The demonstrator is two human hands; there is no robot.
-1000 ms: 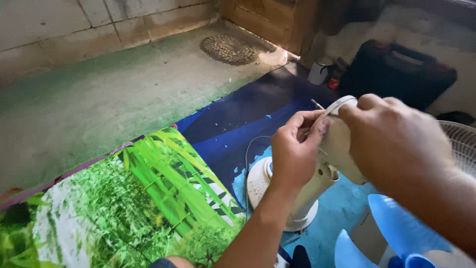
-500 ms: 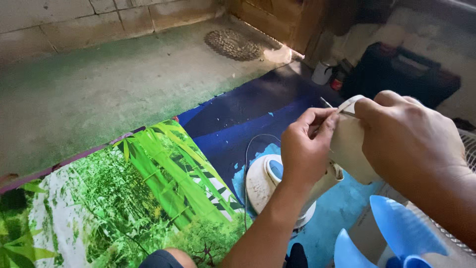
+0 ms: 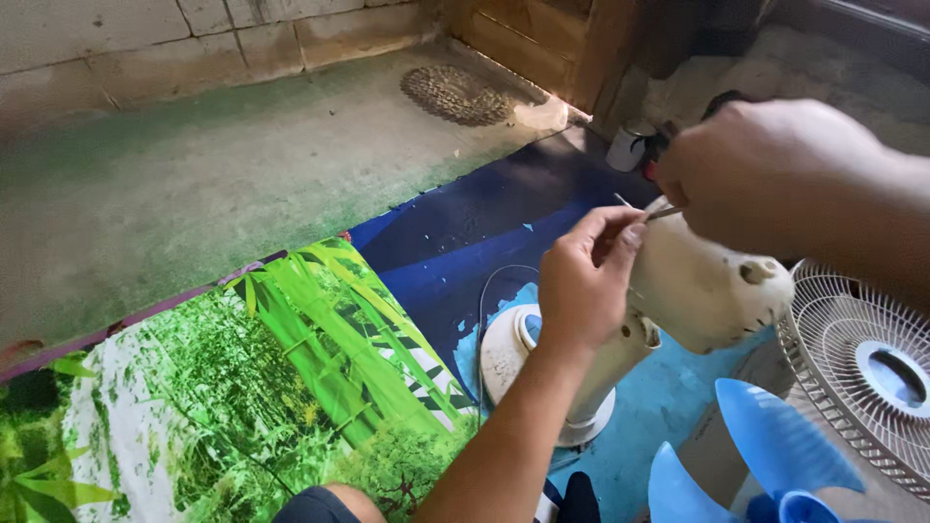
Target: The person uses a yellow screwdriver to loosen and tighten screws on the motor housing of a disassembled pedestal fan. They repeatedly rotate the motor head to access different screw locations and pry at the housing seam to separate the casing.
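Green bamboo-print plastic mat (image 3: 271, 387) w/ blue edge on floor, cream plastic fan motor housing (image 3: 702, 286) (scuffed) above round base (image 3: 513, 358), left hand (image 3: 586, 281) pinching thin metal rod (image 3: 639, 210), right hand (image 3: 775, 179) closed on housing top, blue fan blade (image 3: 765, 455) nr white grille (image 3: 872, 368).

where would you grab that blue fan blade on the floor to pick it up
Probably by the round hub at the middle of the blue fan blade, coming straight down from above. It lies flat on the floor with the hub facing up, and the thin blades curve outward, so they likely flex and offer a poorer grip. The wire guard sits close on its right.
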